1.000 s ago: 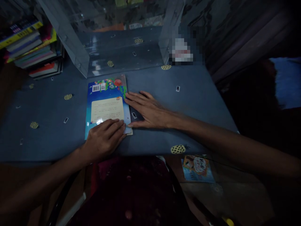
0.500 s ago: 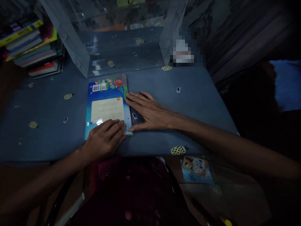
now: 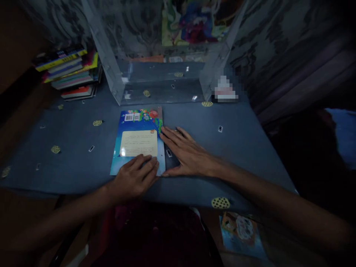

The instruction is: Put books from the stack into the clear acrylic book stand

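Observation:
A blue book (image 3: 139,142) lies flat on the table, its back cover up, with a barcode at the top and a cream text panel in the middle. My left hand (image 3: 136,174) rests on the lower part of the cover, fingers laid out flat and covering that area. Against the book's right edge lies my right hand (image 3: 185,152), its fingers stretched and thumb apart, with fingertips touching the edge near the upper middle and the thumb at the lower right corner. Neither hand grips anything.
Behind the book stands a clear acrylic shelf (image 3: 108,70) on the blue patterned tablecloth (image 3: 75,163). A stack of books (image 3: 73,74) sits at the back left. To the right of the shelf is a blurred-out object (image 3: 225,89). Below the table edge lies a colourful packet (image 3: 241,231).
The camera view has tilted up and to the left, so everything appears lower and further right. Both hands keep about the same place on and beside the book.

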A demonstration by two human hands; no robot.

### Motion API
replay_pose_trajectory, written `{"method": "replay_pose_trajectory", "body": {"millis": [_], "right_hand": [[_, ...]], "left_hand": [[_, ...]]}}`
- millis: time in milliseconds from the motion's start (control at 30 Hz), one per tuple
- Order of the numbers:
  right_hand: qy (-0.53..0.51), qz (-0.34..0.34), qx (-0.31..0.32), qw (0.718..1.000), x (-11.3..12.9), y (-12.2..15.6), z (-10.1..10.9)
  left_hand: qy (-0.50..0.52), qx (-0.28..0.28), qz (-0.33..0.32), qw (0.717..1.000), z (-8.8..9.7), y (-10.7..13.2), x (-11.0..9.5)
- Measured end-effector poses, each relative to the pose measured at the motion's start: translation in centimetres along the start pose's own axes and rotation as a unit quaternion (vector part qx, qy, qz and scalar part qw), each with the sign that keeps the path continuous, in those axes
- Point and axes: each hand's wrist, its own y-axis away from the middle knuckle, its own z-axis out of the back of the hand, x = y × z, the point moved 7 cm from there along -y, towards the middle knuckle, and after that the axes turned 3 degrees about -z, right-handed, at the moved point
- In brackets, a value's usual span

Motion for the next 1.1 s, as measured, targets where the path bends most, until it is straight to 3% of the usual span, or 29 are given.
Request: {"method": "replay_pose_trajectory", "body": {"millis": [167, 300, 533, 767, 933, 1100], "right_hand": [[0.011, 0.004, 0.003, 1.000, 0.1, 0.1, 0.2], [0.015, 0.007, 0.003, 1.000, 0.1, 0.1, 0.2], [0.011, -0.002, 0.016, 1.000, 0.0, 0.1, -0.1], [0.014, -0.006, 0.030, 0.999, 0.0, 0.2, 0.1], [0.019, -0.008, 0.032, 0.999, -0.1, 0.3, 0.0], [0.016, -0.006, 0.033, 0.999, -0.1, 0.3, 0.0]], "left_hand": [[0.040, -0.014, 0.028, 0.999, 0.5, -0.2, 0.8], [0.093, 0.029, 0.056, 0.994, -0.3, -0.6, 2.7], [0.047, 0.091, 0.088, 0.991, -4.2, -2.9, 7.3], [0.045, 0.105, 0.112, 0.987, -7.4, -5.7, 11.8], [0.061, 0.122, 0.122, 0.983, -8.1, -6.5, 12.8], [0.085, 0.099, 0.127, 0.983, -7.8, -6.8, 13.0]]}}
